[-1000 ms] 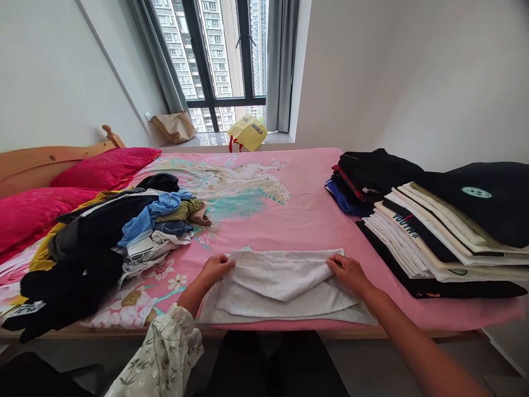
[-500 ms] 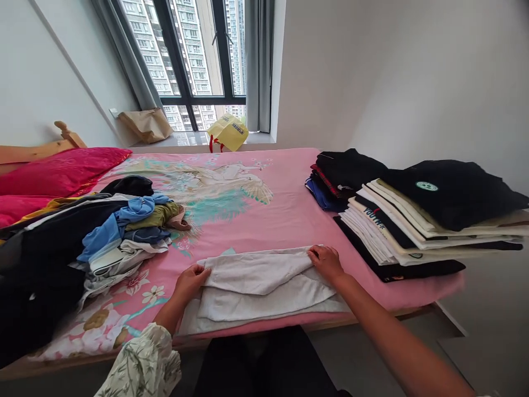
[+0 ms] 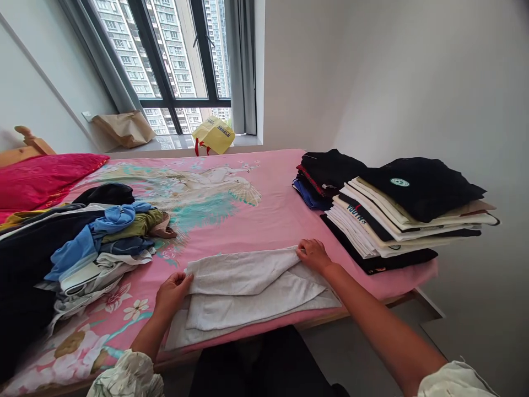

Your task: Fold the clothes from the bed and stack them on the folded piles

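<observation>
A white garment lies partly folded on the near edge of the pink bedspread. My left hand pinches its left end, fingers closed on the cloth. My right hand grips the right end of the folded-over top layer. Both hands rest low on the bed, one at each end of the garment.
A loose heap of unfolded clothes lies to the left. Two stacks of folded clothes sit at the bed's right edge. Red pillows are at the far left. A yellow bag and a brown paper bag stand on the windowsill.
The view has swung to the right, so everything has slid left in the picture. Both hands keep hold of the white garment's ends; the garment's fold looks much the same.
</observation>
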`<state>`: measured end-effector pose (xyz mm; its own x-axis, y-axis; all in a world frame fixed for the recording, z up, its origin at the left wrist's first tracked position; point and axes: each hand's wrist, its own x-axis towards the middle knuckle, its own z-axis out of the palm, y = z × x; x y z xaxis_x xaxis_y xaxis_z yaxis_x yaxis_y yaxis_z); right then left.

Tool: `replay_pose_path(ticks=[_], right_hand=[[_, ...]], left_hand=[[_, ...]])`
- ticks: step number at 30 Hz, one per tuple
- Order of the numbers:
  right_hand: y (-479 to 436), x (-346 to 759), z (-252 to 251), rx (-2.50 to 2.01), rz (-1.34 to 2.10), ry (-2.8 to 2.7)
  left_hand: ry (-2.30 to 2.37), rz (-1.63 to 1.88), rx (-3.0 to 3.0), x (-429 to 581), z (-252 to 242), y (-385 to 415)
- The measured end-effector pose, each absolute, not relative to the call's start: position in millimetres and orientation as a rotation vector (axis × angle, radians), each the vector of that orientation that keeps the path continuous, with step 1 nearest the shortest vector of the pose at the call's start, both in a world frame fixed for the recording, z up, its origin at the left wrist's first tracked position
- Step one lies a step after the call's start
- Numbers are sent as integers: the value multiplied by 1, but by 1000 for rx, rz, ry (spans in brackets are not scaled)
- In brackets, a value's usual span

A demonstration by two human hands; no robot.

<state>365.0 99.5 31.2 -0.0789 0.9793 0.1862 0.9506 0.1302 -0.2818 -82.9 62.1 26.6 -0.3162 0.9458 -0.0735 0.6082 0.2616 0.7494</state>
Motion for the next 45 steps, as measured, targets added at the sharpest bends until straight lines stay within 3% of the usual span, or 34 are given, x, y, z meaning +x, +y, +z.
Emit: replay_pose_path(ticks=[4,7,10,13,20,31,45], right_hand=[[94,354,34,-1905,81,-1993],[79,332,39,-1770,70,-2023],[66,298,46,-1530,146,-2125],[61,261,52,-1448,262,-2186],[55,244,42,-1585,499,-2320],[23,227,33,-1415,248,-2370],[6,213,18,-1386,253,-2272]], left_hand=[[2182,678,1473,-84,25,61],[2236,785,1756,-76,27,55],[1976,879,2267,-56,28,51],[1804,755,2506,-35,28,53],[1891,492,2520,-43,26,40],[1639,548,2681,-64,25,34],[1684,452,2723,-88,22,19]])
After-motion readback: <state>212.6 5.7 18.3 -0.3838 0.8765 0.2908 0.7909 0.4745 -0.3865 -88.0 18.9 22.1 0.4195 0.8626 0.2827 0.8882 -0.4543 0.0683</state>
